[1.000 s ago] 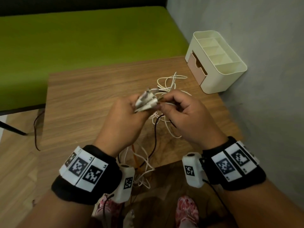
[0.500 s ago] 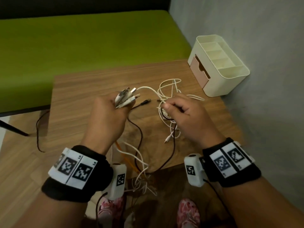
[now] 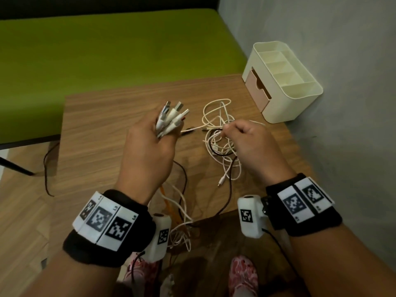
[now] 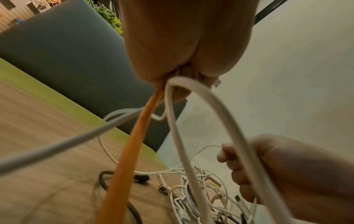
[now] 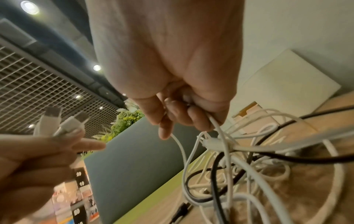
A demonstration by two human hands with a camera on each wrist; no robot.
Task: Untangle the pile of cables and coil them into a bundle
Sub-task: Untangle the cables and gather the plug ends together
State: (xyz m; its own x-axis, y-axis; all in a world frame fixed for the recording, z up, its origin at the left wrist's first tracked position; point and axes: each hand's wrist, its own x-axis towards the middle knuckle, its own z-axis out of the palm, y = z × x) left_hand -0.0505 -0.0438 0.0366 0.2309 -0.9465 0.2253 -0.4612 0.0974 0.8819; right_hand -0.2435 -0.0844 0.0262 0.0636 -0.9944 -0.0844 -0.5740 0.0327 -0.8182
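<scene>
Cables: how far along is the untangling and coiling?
Done: several plug ends are gathered in the left hand, its grip closed round them. In hand: the right hand pinches a thin white cable out of the tangle on the table. Left: white and dark loops still cross there, others hang off the near edge, and nothing is coiled yet.

Commercial interior suggested, office lounge or public waiting area. Metal grid ceiling [image 5: 38,84] with recessed spotlights [image 5: 29,6] seen; green upholstered bench [image 3: 111,41], grey partition [image 4: 63,60], plants [image 5: 124,121], small wooden table [image 3: 102,129], cream desk organizer [image 3: 285,82].
</scene>
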